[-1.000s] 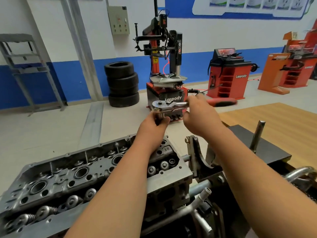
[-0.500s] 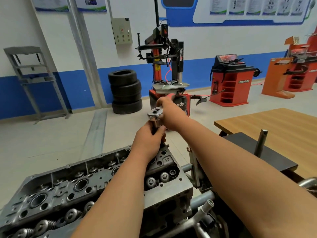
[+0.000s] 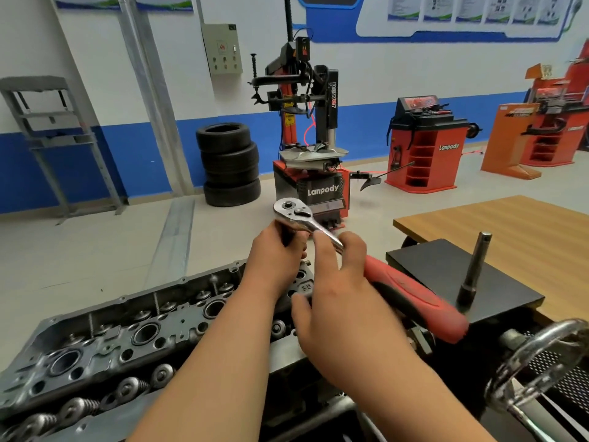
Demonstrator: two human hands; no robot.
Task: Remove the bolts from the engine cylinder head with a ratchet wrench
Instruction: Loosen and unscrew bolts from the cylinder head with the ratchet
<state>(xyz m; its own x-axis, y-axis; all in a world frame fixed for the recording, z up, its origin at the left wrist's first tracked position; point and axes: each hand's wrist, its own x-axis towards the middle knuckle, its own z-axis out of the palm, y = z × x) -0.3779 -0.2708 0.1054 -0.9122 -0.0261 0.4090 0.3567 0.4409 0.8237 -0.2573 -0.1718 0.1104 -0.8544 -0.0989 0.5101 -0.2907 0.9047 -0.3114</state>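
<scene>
We see a white wall (image 3: pixel 95 74) with a broad blue band along its foot, posters (image 3: pixel 462 11) high up and a grey switch box (image 3: pixel 223 49). The pale floor (image 3: pixel 79 256) is evenly lit. Black tyres (image 3: pixel 229 164) stand stacked beside a red and black tyre changer (image 3: pixel 322 189); a red wheel balancer (image 3: pixel 427 145) stands to its right, a wooden table (image 3: pixel 510 221) nearer us.

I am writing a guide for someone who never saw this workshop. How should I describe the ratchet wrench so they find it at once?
Start at the grey engine cylinder head, lower left, and follow it to its far right end. There the left hand and the right hand meet on the ratchet wrench: it alone has a shiny round chrome head and a red-and-black handle.
</scene>
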